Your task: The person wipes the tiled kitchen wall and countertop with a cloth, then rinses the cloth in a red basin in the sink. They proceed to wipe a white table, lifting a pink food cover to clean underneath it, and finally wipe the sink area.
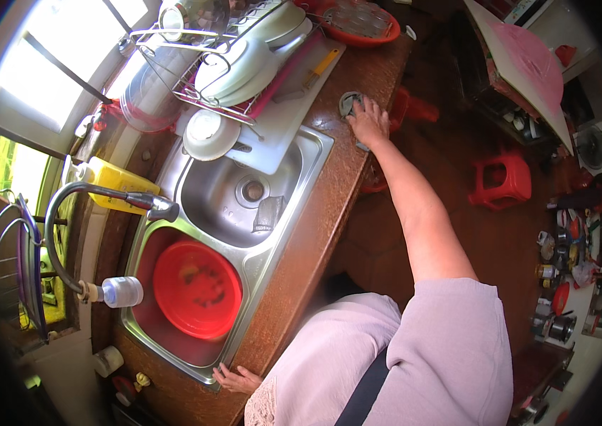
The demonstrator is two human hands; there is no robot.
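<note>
My right hand [370,121] reaches far along the brown countertop [307,213] and presses on a bunched grey-green cloth [350,100]. Part of the cloth pokes out beyond the fingers; the rest is hidden under the palm. Fingers apart, my left hand [237,379] rests at the near corner of the double stainless-steel sink [258,261], holding nothing. A red plastic basin [173,298] sits in the nearer bowl, with dark blurred matter inside. The farther bowl holds a dark grey rectangular piece [269,214] beside the drain [252,190].
A white cutting board [269,154] overlaps the far bowl, bearing a white bowl [210,133] and a yellow-handled knife [322,66]. Behind stands a dish rack [189,88] with dishes. A curved faucet [59,213] arches over the sink. Red stools [519,178] stand on the floor.
</note>
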